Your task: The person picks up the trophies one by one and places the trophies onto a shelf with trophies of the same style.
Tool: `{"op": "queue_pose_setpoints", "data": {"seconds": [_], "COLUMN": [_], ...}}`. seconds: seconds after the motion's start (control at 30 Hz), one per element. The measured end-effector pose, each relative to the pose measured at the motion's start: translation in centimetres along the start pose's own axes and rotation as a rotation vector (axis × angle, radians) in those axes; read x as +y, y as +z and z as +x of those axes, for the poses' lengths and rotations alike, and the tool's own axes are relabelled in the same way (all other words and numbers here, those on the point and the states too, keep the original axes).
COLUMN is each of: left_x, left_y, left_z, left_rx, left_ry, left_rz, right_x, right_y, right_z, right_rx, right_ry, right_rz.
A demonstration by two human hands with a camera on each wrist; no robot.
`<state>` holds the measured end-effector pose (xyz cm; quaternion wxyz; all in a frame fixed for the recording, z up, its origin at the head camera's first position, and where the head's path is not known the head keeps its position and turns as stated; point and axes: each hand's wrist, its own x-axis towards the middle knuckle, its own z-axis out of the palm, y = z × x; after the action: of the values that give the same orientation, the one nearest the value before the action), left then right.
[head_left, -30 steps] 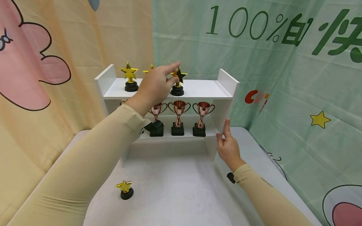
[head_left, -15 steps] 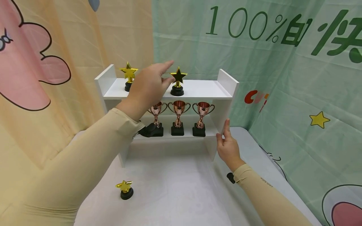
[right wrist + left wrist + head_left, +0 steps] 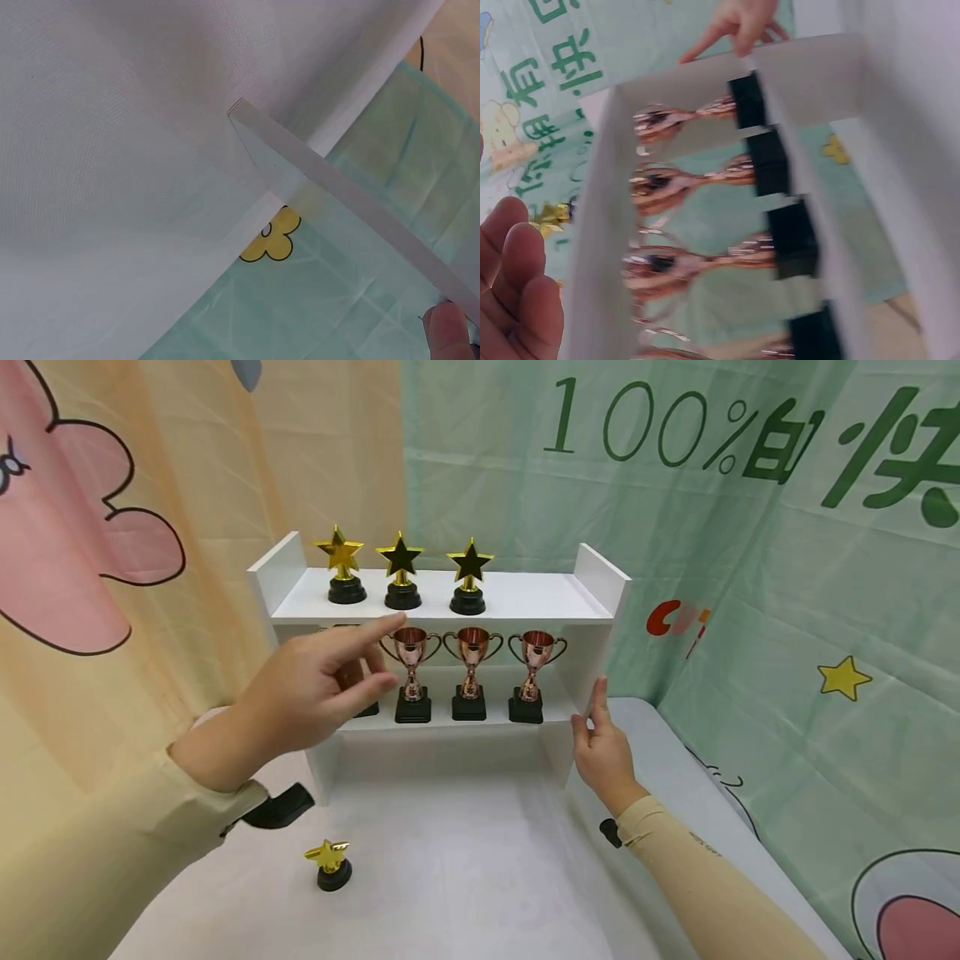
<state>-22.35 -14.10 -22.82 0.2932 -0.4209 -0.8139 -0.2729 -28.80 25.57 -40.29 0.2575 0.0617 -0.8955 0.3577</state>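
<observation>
My left hand [image 3: 315, 693] is held in front of the white shelf [image 3: 442, 620], fingers loosely extended with nothing in them; its fingertips [image 3: 536, 300] show in the left wrist view. Three gold star trophies [image 3: 401, 560] on black bases stand upright along the top board. Below them is a row of copper-coloured cup trophies [image 3: 469, 660], the leftmost mostly hidden behind my left hand. At the shelf's right side panel, my right hand [image 3: 606, 756] holds the front edge, thumb tip [image 3: 448, 326] at the edge and index finger straight up along the outer side.
Another gold star trophy [image 3: 330, 864] with a black base is on the white tabletop [image 3: 450, 860], at the front left. Upright end panels [image 3: 600, 572] bound the top board. Printed curtains [image 3: 750, 568] hang behind and at both sides.
My left hand has drawn back from the star trophies on the top board, moving down and left, uncovering the middle star. The right hand has stayed at the side panel.
</observation>
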Motion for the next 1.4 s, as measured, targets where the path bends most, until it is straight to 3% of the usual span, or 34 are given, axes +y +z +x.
{"op": "queue_pose_setpoints", "data": {"seconds": [0.17, 0.3, 0.47, 0.63, 0.8, 1.07, 1.17, 1.4], "left_x": [-1.1, -2.4, -3.5, -4.5, -5.0, -5.4, -5.7, -5.8], "left_y": [1.1, 2.7, 4.4, 6.0, 7.0, 7.9, 8.2, 8.6], "left_z": [-6.2, -10.7, -15.0, -18.4, -20.4, -21.5, -22.1, -23.2], "left_rx": [-0.092, -0.155, -0.232, -0.281, -0.297, -0.347, -0.332, -0.303], "left_ry": [-0.057, -0.162, -0.312, -0.366, -0.403, -0.482, -0.478, -0.579], "left_rz": [-0.042, -0.072, -0.101, -0.139, -0.187, -0.173, -0.178, -0.200], "right_x": [0.1, 0.1, 0.2, 0.4, 0.3, 0.5, 0.5, 0.6], "right_y": [0.0, -0.1, 0.0, 0.2, 0.1, 0.2, 0.3, 0.4], "right_z": [0.1, 0.0, 0.1, 0.1, 0.1, 0.1, 0.1, 0.0], "right_rx": [0.013, 0.018, 0.028, 0.033, 0.033, 0.042, 0.038, 0.037], "right_ry": [-0.010, -0.018, -0.028, -0.032, -0.029, -0.037, -0.039, -0.043], "right_rz": [-0.014, -0.018, -0.017, -0.025, -0.022, -0.015, -0.010, -0.012]}}
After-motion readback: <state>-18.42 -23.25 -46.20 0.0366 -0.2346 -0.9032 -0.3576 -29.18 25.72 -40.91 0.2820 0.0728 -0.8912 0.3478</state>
